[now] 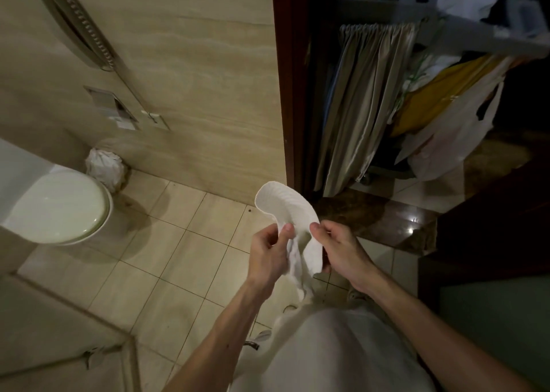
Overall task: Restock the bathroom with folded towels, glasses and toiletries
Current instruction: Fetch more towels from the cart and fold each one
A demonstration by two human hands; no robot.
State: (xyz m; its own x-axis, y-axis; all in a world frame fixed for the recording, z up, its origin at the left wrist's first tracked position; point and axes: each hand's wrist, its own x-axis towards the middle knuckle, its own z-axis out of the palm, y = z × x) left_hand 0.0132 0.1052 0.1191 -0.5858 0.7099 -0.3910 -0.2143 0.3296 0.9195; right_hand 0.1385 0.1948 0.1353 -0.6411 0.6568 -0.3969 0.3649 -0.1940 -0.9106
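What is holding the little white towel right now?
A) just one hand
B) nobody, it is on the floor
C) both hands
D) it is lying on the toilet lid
C: the left hand and the right hand each pinch an edge of the small white towel, which hangs in the air above the tiled floor, away from the closed toilet.

I see a dim, warm-tinted picture. The doorway point(300, 88) and right side sink into near black. Small glare spots shine on the polished threshold point(413, 222). The toilet point(59, 207) casts a soft shadow. Wide-angle bending curves the edges.
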